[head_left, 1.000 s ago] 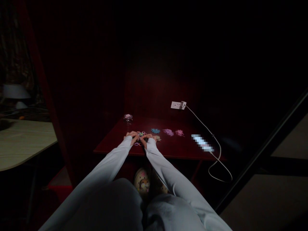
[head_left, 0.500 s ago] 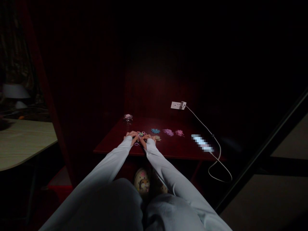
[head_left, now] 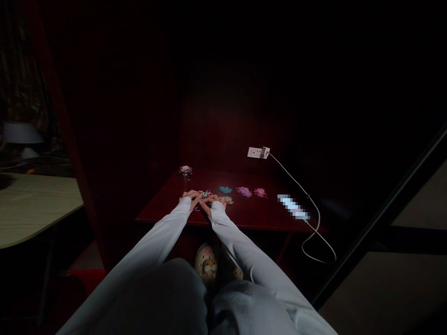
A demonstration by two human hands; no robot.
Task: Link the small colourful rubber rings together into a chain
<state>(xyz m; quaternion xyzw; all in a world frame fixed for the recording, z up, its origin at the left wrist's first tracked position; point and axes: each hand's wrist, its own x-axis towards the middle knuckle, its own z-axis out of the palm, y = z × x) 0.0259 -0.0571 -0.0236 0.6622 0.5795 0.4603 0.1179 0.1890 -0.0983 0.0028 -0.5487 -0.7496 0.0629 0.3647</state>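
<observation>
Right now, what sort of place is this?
Probably a dim nook in a home or dorm: a dark red desk, a wall socket with a plugged-in charger above it, and what looks like a table lamp at left.

Tabletop (head_left: pixel 253 215) is lying open right of cream pile (head_left: pixel 229 200); blue pile (head_left: pixel 225 190), purple pile (head_left: pixel 244 191), pink pile (head_left: pixel 260 192) are obstructing passage behind.

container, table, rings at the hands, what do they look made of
Container: glossy clear plastic or glass, being see-through with glints.
Table: perhaps varnished or laminated wood, given its smooth dark red sheen.
Rings: possibly elastic or plastic, from their coloured loops; too small to tell the finish.
</observation>
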